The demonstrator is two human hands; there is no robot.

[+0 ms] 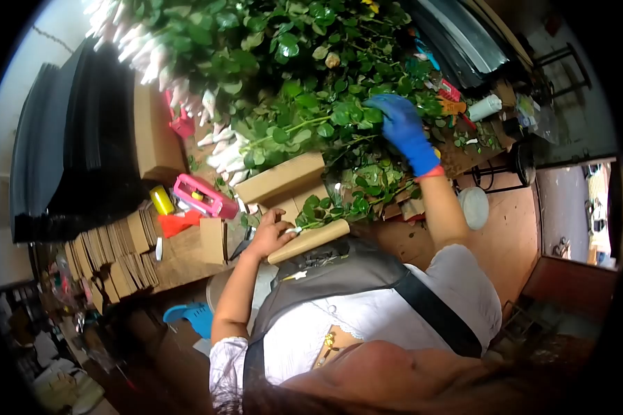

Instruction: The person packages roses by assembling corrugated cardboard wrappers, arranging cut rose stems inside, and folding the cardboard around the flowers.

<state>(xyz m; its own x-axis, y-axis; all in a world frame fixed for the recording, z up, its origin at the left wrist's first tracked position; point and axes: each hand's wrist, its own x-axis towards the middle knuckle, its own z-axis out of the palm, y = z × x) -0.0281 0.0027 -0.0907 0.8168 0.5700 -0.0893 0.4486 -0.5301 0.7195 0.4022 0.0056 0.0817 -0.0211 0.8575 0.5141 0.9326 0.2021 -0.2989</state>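
My left hand [271, 236], bare, rests at the near edge of an open cardboard box [280, 178], its fingers apart. Beside its fingertips lies a leafy rose stem [318, 216] with a white-covered tip, above a rolled tan edge [310, 242]. My right hand [399, 128], in a blue glove, reaches into the foliage with its fingers curled around a leafy rose stem [311, 124]; leaves partly hide the grip. A large pile of roses [256, 62] spreads over the table, the white-wrapped heads [228, 159] pointing left.
Black sheets [76, 138] stand at the left, near stacked cardboard pieces [111, 256]. A pink tape dispenser [204, 197] and yellow roll [161, 200] lie on the wooden table [183, 256]. A white roll [484, 108] is at the right; a stool [473, 207] stands below.
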